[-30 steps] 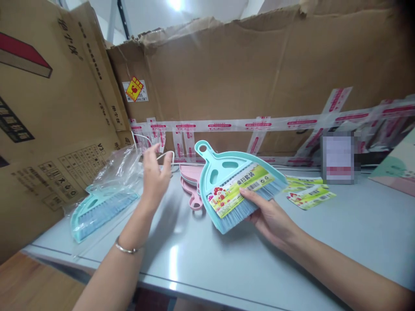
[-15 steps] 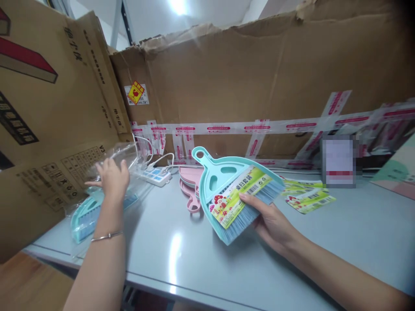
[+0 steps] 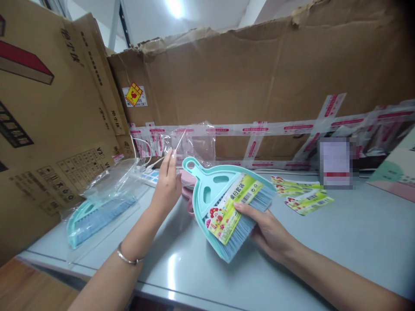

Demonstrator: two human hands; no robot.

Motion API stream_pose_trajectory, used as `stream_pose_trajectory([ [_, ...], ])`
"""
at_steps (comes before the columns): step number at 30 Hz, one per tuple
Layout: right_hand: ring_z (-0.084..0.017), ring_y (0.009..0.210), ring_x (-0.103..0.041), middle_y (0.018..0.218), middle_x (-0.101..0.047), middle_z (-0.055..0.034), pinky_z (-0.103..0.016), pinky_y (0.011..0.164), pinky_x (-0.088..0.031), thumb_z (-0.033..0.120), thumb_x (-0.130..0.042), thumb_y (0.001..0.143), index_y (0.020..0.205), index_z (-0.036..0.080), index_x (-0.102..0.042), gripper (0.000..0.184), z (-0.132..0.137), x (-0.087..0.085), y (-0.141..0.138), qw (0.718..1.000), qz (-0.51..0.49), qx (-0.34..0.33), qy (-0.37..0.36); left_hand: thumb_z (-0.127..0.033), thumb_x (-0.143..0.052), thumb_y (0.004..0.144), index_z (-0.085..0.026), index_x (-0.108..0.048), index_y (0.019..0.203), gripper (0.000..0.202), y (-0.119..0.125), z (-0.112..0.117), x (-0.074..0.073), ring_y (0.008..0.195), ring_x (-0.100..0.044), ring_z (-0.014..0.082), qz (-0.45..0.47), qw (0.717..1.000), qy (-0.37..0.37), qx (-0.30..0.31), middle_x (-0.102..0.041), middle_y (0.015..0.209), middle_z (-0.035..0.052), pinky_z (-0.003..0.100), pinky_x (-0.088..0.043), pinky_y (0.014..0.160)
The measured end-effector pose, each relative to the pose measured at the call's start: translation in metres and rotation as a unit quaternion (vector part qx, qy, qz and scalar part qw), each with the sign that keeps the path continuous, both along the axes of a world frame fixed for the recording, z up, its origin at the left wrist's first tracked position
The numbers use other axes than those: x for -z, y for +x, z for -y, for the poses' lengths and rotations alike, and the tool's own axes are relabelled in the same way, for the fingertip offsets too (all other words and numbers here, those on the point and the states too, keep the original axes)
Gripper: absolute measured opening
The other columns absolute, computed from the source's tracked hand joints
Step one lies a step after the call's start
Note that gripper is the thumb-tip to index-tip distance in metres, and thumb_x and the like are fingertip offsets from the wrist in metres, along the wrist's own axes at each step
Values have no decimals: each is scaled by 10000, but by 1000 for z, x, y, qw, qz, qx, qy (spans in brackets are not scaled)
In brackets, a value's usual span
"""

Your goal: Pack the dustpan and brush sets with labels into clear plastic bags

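Note:
My right hand (image 3: 269,231) grips a mint-green dustpan (image 3: 201,179) from its lower right. Nested in it is a brush with blue bristles (image 3: 240,239), and my thumb presses a printed green-and-yellow label card (image 3: 231,211) onto them. Left of the dustpan's handle, my left hand (image 3: 167,183) is raised, its fingers pinching a clear plastic bag (image 3: 201,140) that spreads out to the right. Behind the hand and the dustpan, a pink dustpan (image 3: 188,178) is mostly hidden. Another mint dustpan and brush set (image 3: 97,220) lies in clear plastic on the left.
Several label cards (image 3: 306,199) lie on the grey table (image 3: 356,255) at the right. A white power strip (image 3: 147,176) with cables sits at the back. Large cardboard boxes (image 3: 246,73) wall off the rear and left. A blurred box (image 3: 335,162) stands at back right.
My left hand has moved right from above the bagged set and now has a clear bag in its fingers. The right hand with the dustpan has shifted slightly left and down.

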State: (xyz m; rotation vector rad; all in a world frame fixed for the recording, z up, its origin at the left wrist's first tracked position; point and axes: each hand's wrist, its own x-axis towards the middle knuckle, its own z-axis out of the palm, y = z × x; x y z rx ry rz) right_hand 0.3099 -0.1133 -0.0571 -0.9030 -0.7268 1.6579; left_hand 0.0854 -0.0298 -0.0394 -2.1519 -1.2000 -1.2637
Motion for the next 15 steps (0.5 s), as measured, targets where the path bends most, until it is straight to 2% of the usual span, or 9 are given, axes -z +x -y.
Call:
stream_pose_trajectory([
  [4, -238, 906, -678, 1001, -713, -72, -357, 795, -560, 282, -774, 672, 1093, 175, -619, 461, 3, 3, -3, 999, 9, -46, -10, -61, -426, 803, -145, -281, 1413, 633, 4, 3, 3, 1325, -369, 275, 49, 996, -66, -17, -387, 1408, 188, 468, -349, 1081],
  [7, -238, 930, -672, 1021, -709, -76, -342, 792, -559, 281, -774, 674, 1103, 174, -613, 470, 4, 3, -4, 999, 5, -49, -12, -45, -417, 795, -129, -308, 1396, 616, 5, 4, 1, 1333, -359, 271, 27, 996, -79, 7, -388, 1404, 194, 458, -340, 1089],
  [11, -230, 886, -679, 1019, -707, -71, -326, 715, -576, 257, -776, 672, 1096, 177, -599, 466, 2, 2, -5, 999, -4, 23, -36, -34, -357, 836, -142, -309, 1397, 574, 10, 8, 1, 1365, -312, 251, -35, 995, -73, 63, -348, 1437, 199, 452, -307, 1109],
  [15, -216, 829, -686, 982, -714, -51, -325, 693, -588, 204, -776, 660, 1121, 193, -591, 497, -3, 3, -5, 995, -51, 85, -29, -33, -349, 844, -154, -323, 1396, 566, 21, 13, 9, 1372, -299, 279, -70, 989, -61, 113, -297, 1469, 209, 477, -342, 1084],
])
